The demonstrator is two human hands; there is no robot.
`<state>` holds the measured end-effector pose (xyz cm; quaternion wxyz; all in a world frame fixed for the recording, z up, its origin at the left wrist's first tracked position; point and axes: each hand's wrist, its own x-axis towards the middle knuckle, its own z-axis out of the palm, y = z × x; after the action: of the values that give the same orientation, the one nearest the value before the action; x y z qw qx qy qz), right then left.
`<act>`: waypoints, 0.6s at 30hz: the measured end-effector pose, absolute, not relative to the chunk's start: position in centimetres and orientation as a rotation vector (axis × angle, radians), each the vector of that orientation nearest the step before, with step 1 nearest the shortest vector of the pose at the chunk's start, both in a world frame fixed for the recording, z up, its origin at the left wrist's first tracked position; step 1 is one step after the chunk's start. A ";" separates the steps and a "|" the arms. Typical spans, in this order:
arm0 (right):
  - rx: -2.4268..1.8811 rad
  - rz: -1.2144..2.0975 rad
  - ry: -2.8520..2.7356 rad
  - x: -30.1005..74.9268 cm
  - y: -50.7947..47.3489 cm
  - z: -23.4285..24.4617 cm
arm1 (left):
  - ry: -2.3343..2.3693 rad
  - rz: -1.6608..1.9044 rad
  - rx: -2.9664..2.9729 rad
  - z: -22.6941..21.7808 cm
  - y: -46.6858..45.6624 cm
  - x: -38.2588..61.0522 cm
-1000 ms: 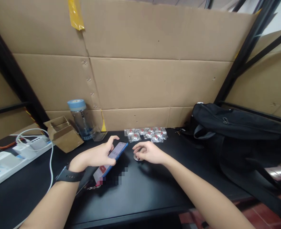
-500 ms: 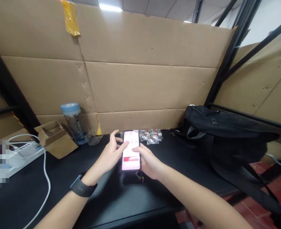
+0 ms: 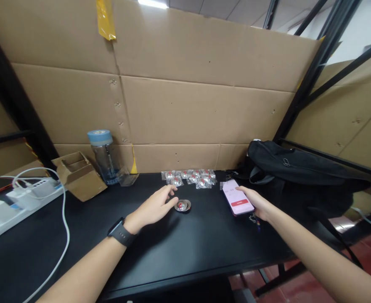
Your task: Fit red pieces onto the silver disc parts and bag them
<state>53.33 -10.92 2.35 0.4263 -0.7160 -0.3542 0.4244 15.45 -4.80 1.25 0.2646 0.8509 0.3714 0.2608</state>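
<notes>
While the right hand [image 3: 259, 202] clamps the phone [image 3: 237, 198], the left hand [image 3: 155, 206], fingers apart, hovers by a metal disc [image 3: 183, 205], probably light, stiff, slick, best pinched at its rim.

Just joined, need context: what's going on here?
One person is at a black table. Their right hand holds a lit phone, to the right of a round metal piece on the tabletop. The left hand is open beside that piece; whether it touches, I can't tell. Clear packets lie farther back, by the cardboard wall.
</notes>
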 end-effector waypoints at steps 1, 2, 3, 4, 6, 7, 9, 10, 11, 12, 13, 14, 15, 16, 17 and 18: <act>-1.829 1.018 -0.895 54.2 -10.5 2.1 | 1.003 0.700 2.334 1.1 -4.8 15.5; -1.860 0.976 -0.914 54.9 -10.0 2.0 | 0.998 0.690 2.368 0.9 -4.9 15.6; -1.892 0.929 -0.934 55.5 -9.5 1.8 | 0.990 0.671 2.403 0.8 -4.9 15.5; -1.918 0.893 -0.955 55.9 -8.9 1.7 | 0.984 0.644 2.437 0.7 -4.9 15.5; -1.958 0.844 -0.983 56.4 -7.8 1.8 | 0.998 0.584 2.510 0.6 -4.7 15.1; -1.975 0.829 -0.996 56.4 -7.3 1.8 | 1.027 0.550 2.552 0.6 -4.5 14.7; -2.008 0.808 -1.036 56.4 -6.3 2.1 | 1.165 0.484 2.637 0.8 -3.7 13.6; -2.029 0.793 -1.065 56.4 -5.7 2.2 | 1.278 0.455 2.671 0.8 -3.2 12.9; -2.052 0.773 -1.096 56.4 -5.2 2.2 | 1.420 0.431 2.688 0.9 -2.7 12.2; -2.079 0.746 -1.127 56.4 -4.7 2.2 | 1.582 0.416 2.684 1.0 -2.1 11.4; -2.111 0.709 -1.155 56.5 -4.2 2.2 | 1.745 0.409 2.661 1.0 -1.6 10.6; -2.146 0.664 -1.177 56.6 -3.7 2.1 | 1.890 0.400 2.626 1.0 -1.1 9.8; -2.182 0.612 -1.197 56.7 -3.2 2.0 | 2.004 0.381 2.584 0.9 -0.6 9.2; -2.214 0.563 -1.215 56.8 -2.9 1.8 | 2.083 0.350 2.541 0.8 -0.2 8.6; -2.236 0.519 -1.228 56.8 -2.6 1.6 | 2.127 0.309 2.502 0.6 0.2 8.2; -2.259 0.475 -1.252 56.7 -2.4 1.4 | 2.146 0.266 2.468 0.4 0.6 7.9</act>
<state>56.66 -2.45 1.41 0.2548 -0.8319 -0.4610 0.1747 7.89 0.58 0.36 -0.0697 0.7503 0.6524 0.0809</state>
